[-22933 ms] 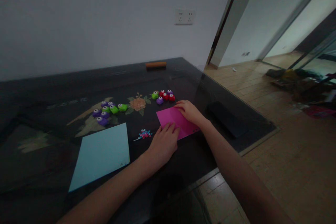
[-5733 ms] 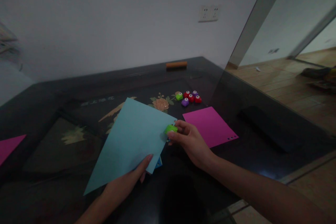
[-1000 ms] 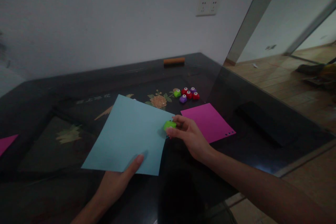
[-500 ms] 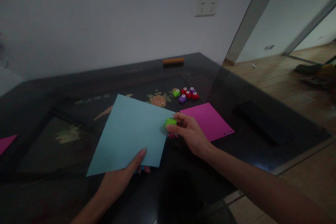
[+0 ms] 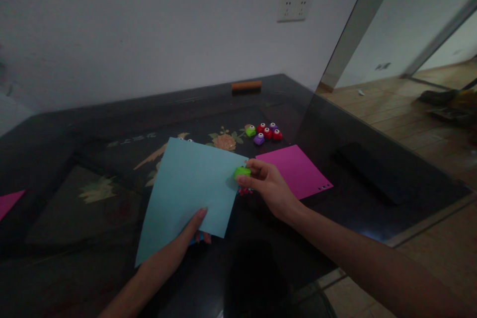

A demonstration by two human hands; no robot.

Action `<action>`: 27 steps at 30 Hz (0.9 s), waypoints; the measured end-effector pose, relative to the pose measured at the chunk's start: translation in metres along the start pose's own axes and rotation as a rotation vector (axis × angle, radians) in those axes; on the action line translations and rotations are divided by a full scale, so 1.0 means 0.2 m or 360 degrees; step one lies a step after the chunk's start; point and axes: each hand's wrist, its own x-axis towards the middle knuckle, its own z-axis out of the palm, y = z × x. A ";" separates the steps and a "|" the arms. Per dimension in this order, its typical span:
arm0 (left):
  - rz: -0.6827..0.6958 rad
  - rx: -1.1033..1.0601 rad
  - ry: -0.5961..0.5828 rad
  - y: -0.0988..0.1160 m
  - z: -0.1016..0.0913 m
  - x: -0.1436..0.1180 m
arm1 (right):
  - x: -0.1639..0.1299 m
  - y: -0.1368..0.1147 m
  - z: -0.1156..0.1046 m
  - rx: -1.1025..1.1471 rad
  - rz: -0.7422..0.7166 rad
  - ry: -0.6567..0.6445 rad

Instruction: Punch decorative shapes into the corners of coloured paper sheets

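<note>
Pinched between your right hand (image 5: 269, 190) thumb and fingers, the small lime-green plastic paper punch (image 5: 242, 172) sits on the right edge of the pale blue paper sheet (image 5: 188, 189), which your left hand (image 5: 186, 236) grips at its near corner above the dark glass-topped table (image 5: 74, 169).

We note the light blue sheet (image 5: 186, 189) as thin matt paper, smooth, flexing slightly where the left hand (image 5: 190, 236) lifts it. The green punch (image 5: 242, 172), pinched in the right hand (image 5: 270, 189), looks like glossy moulded plastic. The pink sheet (image 5: 294, 171) is matt paper too, flat, with small punched holes near one edge. The counter (image 5: 372, 179) reads as dark, polished, glass-like, with painted flowers beneath its sheen. The small punches (image 5: 264, 133) beyond show shiny plastic. The floor (image 5: 391, 109) looks like smooth wood planks.
</note>
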 end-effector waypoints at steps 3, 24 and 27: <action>-0.0029 -0.0136 -0.0070 0.00 -0.01 0.00 | 0.01 0.01 0.00 0.0020 -0.0005 -0.0003; -0.0082 -0.0117 0.0080 0.00 -0.03 0.01 | 0.01 0.01 -0.01 0.0054 0.0073 -0.0162; -0.0097 -0.0146 0.0199 0.00 -0.03 0.00 | 0.01 -0.01 -0.01 0.0071 0.0058 -0.0167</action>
